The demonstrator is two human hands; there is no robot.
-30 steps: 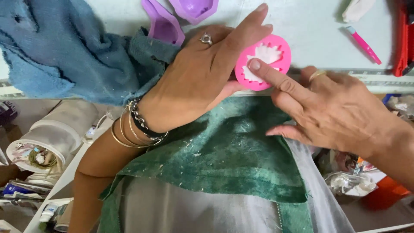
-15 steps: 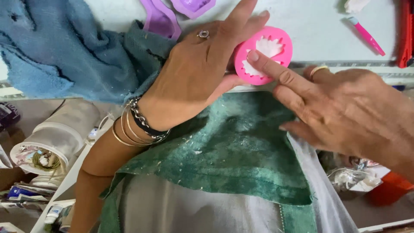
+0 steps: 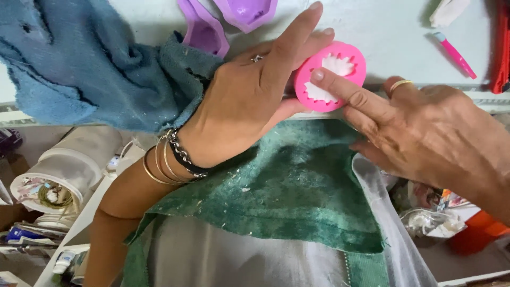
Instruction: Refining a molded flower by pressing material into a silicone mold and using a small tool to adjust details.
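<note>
A round pink mould (image 3: 348,56) with a white leaf-shaped filling rests at the front edge of the pale worktop (image 3: 393,26). My left hand (image 3: 249,103) grips the mould from its left side, fingers stretched over its upper rim. It wears a ring, a chain bracelet and thin bangles. My right hand (image 3: 425,130), with a gold ring, comes in from the right. Its index fingertip presses on the white filling in the mould.
A blue towel (image 3: 79,64) lies on the worktop's left. Purple moulds (image 3: 204,29) sit at the top. A pink-handled tool (image 3: 454,53) lies at right. A green cloth (image 3: 287,180) covers my lap. Clutter and a cloth roll (image 3: 69,170) fill the lower left.
The mould and both hands sit slightly higher in view. My right index fingertip stays pressed on the white filling and has shifted a little along it.
</note>
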